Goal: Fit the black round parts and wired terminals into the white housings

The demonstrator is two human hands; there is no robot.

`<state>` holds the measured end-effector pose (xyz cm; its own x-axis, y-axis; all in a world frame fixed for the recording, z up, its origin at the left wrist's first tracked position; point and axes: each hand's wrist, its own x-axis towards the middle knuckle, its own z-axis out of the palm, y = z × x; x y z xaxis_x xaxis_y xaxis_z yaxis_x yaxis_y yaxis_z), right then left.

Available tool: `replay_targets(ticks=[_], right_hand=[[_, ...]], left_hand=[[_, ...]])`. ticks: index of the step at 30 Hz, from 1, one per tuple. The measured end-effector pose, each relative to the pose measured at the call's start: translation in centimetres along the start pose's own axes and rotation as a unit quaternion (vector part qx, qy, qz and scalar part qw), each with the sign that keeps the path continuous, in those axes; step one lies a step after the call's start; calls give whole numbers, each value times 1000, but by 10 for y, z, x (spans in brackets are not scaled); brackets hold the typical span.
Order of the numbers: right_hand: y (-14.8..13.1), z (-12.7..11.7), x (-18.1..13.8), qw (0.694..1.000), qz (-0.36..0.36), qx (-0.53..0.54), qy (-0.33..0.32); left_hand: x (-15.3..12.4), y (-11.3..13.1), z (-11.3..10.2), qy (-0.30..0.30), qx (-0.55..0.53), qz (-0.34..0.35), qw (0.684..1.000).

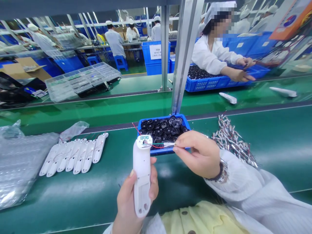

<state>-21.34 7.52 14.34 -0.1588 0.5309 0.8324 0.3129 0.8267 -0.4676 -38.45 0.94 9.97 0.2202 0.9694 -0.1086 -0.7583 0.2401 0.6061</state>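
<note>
Holding white housing [141,165] in left hand [129,195], right hand [197,154] pinching wired component [168,144]

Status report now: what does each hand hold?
Left hand gripping white plastic handset. Right hand pinching small wired metal part at handset's head. Blue tray of black parts just behind.

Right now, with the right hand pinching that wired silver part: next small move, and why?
I'd probably ease the small silver cylinder in the right hand toward the white housing held in the left hand. Its red and green wires appear to run already to the exposed circuit board, so it looks ready to bring in.
</note>
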Motion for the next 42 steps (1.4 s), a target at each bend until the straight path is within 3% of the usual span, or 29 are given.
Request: replay_targets(ticks=[11,19,31,34,37,40,42], right_hand=[[6,2,1,995,89,-42,-1],[7,2,0,999,15,-49,-13],[12,1,1,996,17,-79,-28],[11,3,1,994,79,-74,-28],[14,7,3,977,211,-26,-20],[22,13,3,928,354,112,-17],[30,17,1,870,433,236,-19]], left_hand=[[5,2,1,13,21,11,1000],[7,4,1,25,21,15,999],[12,1,-1,69,77,31,994],[12,-1,-1,88,127,49,987],[13,-1,-4,111,212,72,968],[15,0,-8,124,337,102,928],[15,1,-9,153,420,125,886]])
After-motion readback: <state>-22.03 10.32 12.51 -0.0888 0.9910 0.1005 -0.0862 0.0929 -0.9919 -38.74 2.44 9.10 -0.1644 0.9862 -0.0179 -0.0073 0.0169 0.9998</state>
